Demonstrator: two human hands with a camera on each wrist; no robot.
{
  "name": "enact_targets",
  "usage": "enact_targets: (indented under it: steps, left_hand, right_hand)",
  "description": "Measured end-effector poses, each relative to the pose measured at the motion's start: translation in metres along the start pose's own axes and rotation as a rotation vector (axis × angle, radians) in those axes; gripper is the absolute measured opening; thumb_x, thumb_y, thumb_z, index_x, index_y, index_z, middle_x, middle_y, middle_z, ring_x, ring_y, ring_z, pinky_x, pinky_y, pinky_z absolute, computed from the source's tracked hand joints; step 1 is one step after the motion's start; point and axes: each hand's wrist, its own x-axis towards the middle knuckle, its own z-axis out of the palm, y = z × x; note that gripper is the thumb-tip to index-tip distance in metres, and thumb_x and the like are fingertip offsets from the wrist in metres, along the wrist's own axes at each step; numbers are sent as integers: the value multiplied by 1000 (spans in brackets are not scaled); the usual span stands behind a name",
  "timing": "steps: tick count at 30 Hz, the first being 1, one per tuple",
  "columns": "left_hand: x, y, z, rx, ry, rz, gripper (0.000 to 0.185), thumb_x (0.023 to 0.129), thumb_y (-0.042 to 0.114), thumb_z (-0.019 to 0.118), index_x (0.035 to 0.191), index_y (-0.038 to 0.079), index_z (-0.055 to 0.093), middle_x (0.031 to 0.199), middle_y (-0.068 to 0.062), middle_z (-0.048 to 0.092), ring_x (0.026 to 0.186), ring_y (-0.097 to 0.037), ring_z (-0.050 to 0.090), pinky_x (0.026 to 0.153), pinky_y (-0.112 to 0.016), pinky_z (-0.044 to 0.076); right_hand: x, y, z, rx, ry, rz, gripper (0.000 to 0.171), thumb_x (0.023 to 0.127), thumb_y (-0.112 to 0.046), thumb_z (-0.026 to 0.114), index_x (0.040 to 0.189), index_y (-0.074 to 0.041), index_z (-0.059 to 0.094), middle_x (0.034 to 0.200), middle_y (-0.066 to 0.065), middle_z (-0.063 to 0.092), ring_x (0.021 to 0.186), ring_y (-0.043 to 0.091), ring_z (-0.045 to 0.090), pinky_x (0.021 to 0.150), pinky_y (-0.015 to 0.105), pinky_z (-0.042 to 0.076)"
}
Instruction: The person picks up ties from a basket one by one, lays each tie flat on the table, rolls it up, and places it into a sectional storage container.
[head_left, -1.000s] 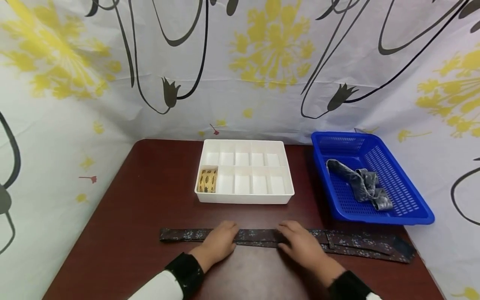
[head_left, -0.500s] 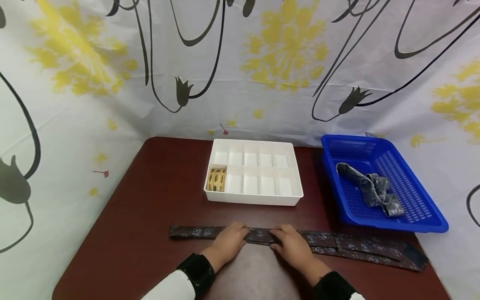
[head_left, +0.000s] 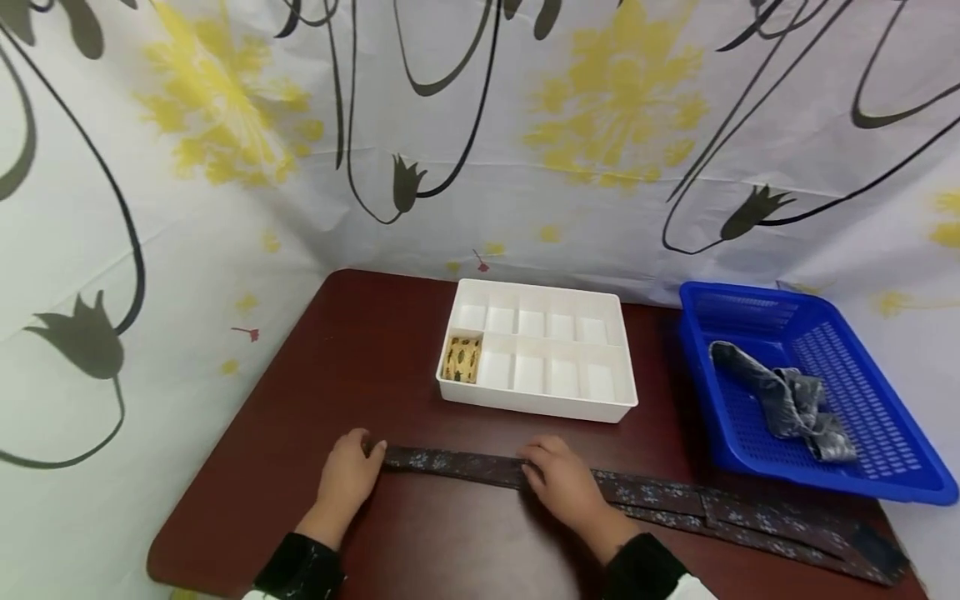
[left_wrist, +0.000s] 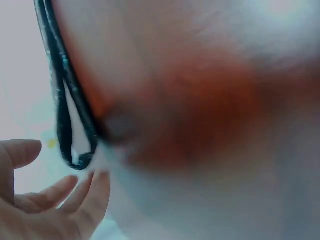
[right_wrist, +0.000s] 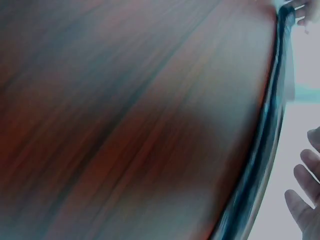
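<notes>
A dark brown floral necktie (head_left: 468,468), folded into a long strip, lies across the table, with its wide end at the right. My left hand (head_left: 347,475) is at the strip's folded left end, thumb and fingers to either side of it. In the left wrist view that end hangs as a narrow loop (left_wrist: 77,162) by the spread fingers (left_wrist: 92,200). Fingertips of my right hand (head_left: 562,483) rest over the middle of the strip. The right wrist view has its fingers (right_wrist: 307,182) apart and fairly straight, beside the necktie.
A white divided tray (head_left: 536,404) stands behind the necktie, a yellow patterned roll (head_left: 461,360) in its front left compartment. To the right, a blue basket (head_left: 825,479) holds a crumpled grey fabric strip (head_left: 783,400). Printed cloth (head_left: 465,225) hangs behind the dark red table (head_left: 300,417).
My left hand has slid left along the necktie to its folded end. The right hand stays near the middle. The strip now looks narrower between the hands, and the head view has shifted left.
</notes>
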Motion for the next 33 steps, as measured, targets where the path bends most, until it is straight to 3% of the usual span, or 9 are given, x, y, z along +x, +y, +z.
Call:
enact_targets:
  steps: [4, 12, 15, 20, 23, 28, 33]
  left_hand:
    - [-1, -9, 0, -111, -47, -79, 47, 98, 20, 55, 132, -12, 46, 120, -34, 56, 110, -46, 56, 83, -52, 51]
    - [6, -11, 14, -167, 35, -102, 40, 93, 11, 62, 126, -9, 52, 109, -30, 62, 98, -39, 62, 76, -47, 52]
    - [6, -13, 17, -158, 59, -118, 39, 91, 10, 65, 124, -8, 54, 107, -28, 63, 95, -37, 63, 73, -44, 53]
    - [6, -10, 23, -140, 105, -137, 36, 88, 7, 67, 121, -7, 58, 105, -25, 64, 95, -35, 64, 72, -42, 54]
    - [5, -4, 26, -125, 131, -117, 33, 87, 6, 69, 117, -4, 59, 103, -20, 62, 92, -31, 63, 69, -39, 53]
    - [5, 5, 30, -115, 139, -40, 37, 84, 4, 72, 117, 0, 57, 102, -14, 56, 89, -26, 59, 68, -36, 50]
    - [5, 9, 35, -31, 107, 125, 37, 81, -5, 70, 115, 3, 57, 101, -10, 55, 91, -24, 58, 72, -37, 50]
  right_hand:
    - [19, -23, 22, 18, 14, -119, 21, 82, -12, 75, 103, -11, 72, 98, 0, 63, 93, 17, 60, 80, 34, 52]
    - [46, -64, 58, -5, 38, -293, 15, 84, -12, 72, 99, -13, 74, 87, -3, 58, 82, 13, 54, 69, 26, 48]
    - [54, -77, 66, -63, -12, -309, 18, 88, -14, 67, 104, -15, 74, 87, -5, 54, 80, 11, 51, 64, 22, 44]
    - [63, -93, 72, -84, -154, -279, 24, 92, -13, 61, 113, -14, 71, 90, -4, 52, 83, 12, 50, 64, 23, 44]
    - [65, -95, 73, -69, -208, -232, 24, 92, -12, 60, 113, -13, 71, 91, -3, 52, 85, 12, 52, 67, 24, 46]
    - [69, -96, 76, -30, -225, -191, 20, 92, -10, 61, 108, -12, 73, 86, -2, 51, 80, 12, 51, 65, 24, 46]
    - [73, -94, 79, 74, -207, -158, 22, 86, -1, 63, 104, -8, 74, 83, -1, 54, 78, 13, 54, 66, 25, 47]
